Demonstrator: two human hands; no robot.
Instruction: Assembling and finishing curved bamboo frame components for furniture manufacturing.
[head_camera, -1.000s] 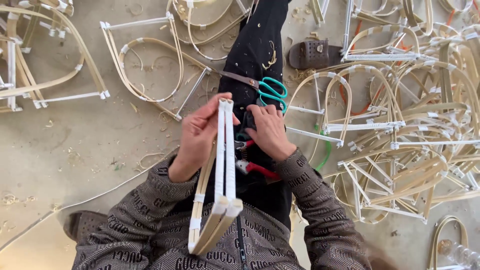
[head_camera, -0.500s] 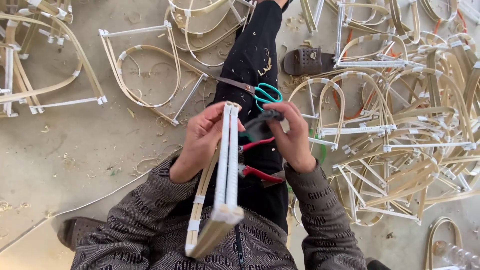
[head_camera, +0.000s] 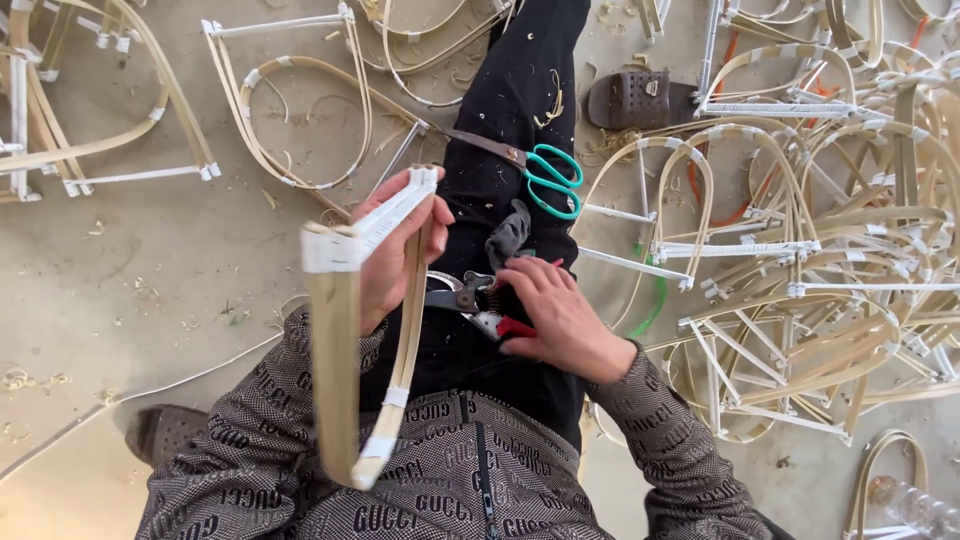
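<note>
My left hand (head_camera: 385, 250) grips a bundle of flat bamboo strips (head_camera: 345, 340) bound with white tape, held tilted up toward the camera. My right hand (head_camera: 555, 315) rests on my lap and closes around the red handles of pruning shears (head_camera: 470, 300) lying across my black trousers. A grey rag (head_camera: 508, 235) lies just above that hand. Teal-handled scissors (head_camera: 545, 175) lie across my outstretched leg, further away.
Bent bamboo frames taped at the joints lie all around: a loop frame (head_camera: 300, 110) at upper left, a dense pile (head_camera: 820, 250) on the right. A brown sandal (head_camera: 635, 98) sits past the scissors. A clear plastic bottle (head_camera: 915, 510) lies at lower right on the concrete floor.
The left hand has swung the strip bundle leftward and tilted it closer to the camera. The right hand has dropped from the bundle's top down to the shears on the lap.
</note>
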